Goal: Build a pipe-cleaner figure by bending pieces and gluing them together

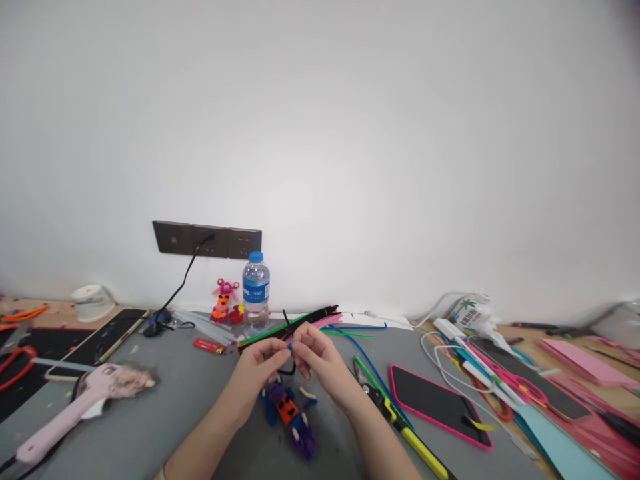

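Observation:
My left hand (261, 359) and my right hand (313, 352) meet over the grey mat, fingertips pinched together. Between them is a small blue piece (290, 346), too small to make out clearly. A thin black fuzzy stem shows just above and below the fingers; I cannot tell whether it is held. Under the hands lies a fuzzy purple, blue and orange figure (290, 412) with black and cream bits on it. A short blue and cream piece (308, 397) lies beside it, near my right wrist.
Black, green and pink pipe cleaners (315, 316) lie behind the hands, near a water bottle (256, 293) and a pink-orange figure (223, 301). To the left is a pink glue gun (65, 413). Yellow-handled pliers (410, 437), a pink-cased phone (435, 403) and pink scissors (515, 380) lie right.

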A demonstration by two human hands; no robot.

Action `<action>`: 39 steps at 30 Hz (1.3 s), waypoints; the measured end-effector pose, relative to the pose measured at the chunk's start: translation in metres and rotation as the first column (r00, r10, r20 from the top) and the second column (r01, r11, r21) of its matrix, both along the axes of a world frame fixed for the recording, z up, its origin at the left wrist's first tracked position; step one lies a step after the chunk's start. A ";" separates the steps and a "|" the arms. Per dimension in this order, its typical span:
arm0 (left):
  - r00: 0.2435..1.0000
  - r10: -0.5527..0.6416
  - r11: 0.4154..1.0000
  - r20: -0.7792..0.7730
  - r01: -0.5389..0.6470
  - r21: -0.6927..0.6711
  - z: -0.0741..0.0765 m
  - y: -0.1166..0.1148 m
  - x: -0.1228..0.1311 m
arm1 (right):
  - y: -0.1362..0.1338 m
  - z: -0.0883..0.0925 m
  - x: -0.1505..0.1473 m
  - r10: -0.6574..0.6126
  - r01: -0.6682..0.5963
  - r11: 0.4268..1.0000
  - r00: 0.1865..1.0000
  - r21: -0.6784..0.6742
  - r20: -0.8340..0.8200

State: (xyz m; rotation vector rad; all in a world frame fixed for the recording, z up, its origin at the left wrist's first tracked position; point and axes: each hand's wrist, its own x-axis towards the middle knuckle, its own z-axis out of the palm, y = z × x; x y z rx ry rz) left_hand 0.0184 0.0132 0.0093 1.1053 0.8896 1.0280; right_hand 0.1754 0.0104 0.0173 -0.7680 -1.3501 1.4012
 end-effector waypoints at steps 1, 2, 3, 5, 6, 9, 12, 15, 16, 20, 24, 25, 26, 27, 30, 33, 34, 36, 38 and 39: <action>1.000 0.005 1.000 0.006 -0.005 -0.011 0.000 0.000 0.000 | 0.000 0.000 0.000 -0.005 0.005 1.000 1.000 0.005 0.003; 1.000 0.010 1.000 0.008 -0.009 -0.018 0.001 0.000 0.000 | -0.001 0.000 0.000 -0.008 0.008 1.000 1.000 0.010 0.011; 1.000 0.013 1.000 0.008 -0.013 -0.019 0.001 0.001 -0.001 | -0.001 0.000 0.000 -0.010 0.009 1.000 1.000 0.017 0.021; 1.000 0.016 1.000 0.003 -0.016 -0.017 0.001 0.001 -0.001 | -0.001 0.000 0.000 -0.008 0.007 1.000 0.999 0.028 0.044; 1.000 0.014 1.000 -0.001 -0.014 -0.014 0.002 0.001 -0.001 | -0.001 0.000 0.000 -0.005 0.004 1.000 0.999 0.031 0.053; 1.000 -0.003 1.000 -0.025 0.003 0.002 0.002 0.001 0.000 | -0.001 0.001 0.001 0.001 -0.003 0.999 0.998 0.032 0.063; 0.996 -0.034 0.999 -0.080 0.037 0.033 0.003 0.000 -0.001 | -0.001 0.002 0.002 0.009 -0.012 0.999 0.998 0.032 0.069; 0.987 -0.055 0.993 -0.154 0.069 0.092 0.007 -0.001 -0.003 | -0.001 0.001 0.003 0.028 -0.030 0.999 0.996 0.021 0.084; 0.983 -0.059 0.990 -0.171 0.079 0.113 0.008 -0.001 -0.004 | -0.001 0.001 0.004 0.035 -0.037 0.999 0.995 0.016 0.089; 0.972 -0.084 0.980 -0.221 0.120 0.156 0.011 0.000 -0.008 | -0.001 0.000 0.008 0.065 -0.066 0.998 0.990 -0.003 0.124; 0.933 -0.082 0.957 -0.351 0.172 0.234 0.008 0.000 -0.007 | -0.004 0.004 0.014 0.127 -0.124 0.992 0.967 -0.028 0.222; 0.918 -0.072 0.949 -0.390 0.183 0.256 0.007 -0.001 -0.006 | -0.005 0.006 0.016 0.146 -0.141 0.989 0.953 -0.035 0.264; 0.904 -0.058 0.944 -0.424 0.188 0.272 0.005 -0.001 -0.004 | -0.006 0.007 0.017 0.155 -0.151 0.988 0.938 -0.036 0.311; 0.892 -0.041 0.942 -0.450 0.184 0.279 0.004 -0.002 -0.003 | -0.007 0.008 0.019 0.151 -0.151 0.988 0.922 -0.029 0.355; 0.892 -0.007 0.954 -0.452 0.141 0.264 0.001 -0.001 0.000 | -0.006 0.008 0.020 0.054 -0.075 0.996 0.914 0.038 0.402; 0.922 0.033 0.965 -0.385 0.071 0.252 0.001 0.002 -0.002 | -0.002 0.006 0.017 -0.034 0.021 0.998 0.961 0.051 0.274; 0.932 0.047 0.967 -0.359 0.048 0.249 0.002 0.003 -0.003 | -0.001 0.006 0.015 -0.045 0.039 0.999 0.976 0.036 0.214; 0.950 0.059 0.972 -0.306 0.016 0.235 0.002 0.005 -0.005 | 0.000 0.006 0.010 -0.058 0.058 0.998 0.992 0.000 0.112; 0.967 0.059 0.976 -0.250 -0.003 0.219 0.002 0.005 -0.004 | 0.001 0.006 0.006 -0.069 0.070 0.997 0.996 -0.029 0.055; 0.972 0.061 0.976 -0.226 -0.011 0.217 0.001 0.005 -0.004 | 0.001 0.006 0.004 -0.072 0.074 0.996 0.997 -0.043 0.040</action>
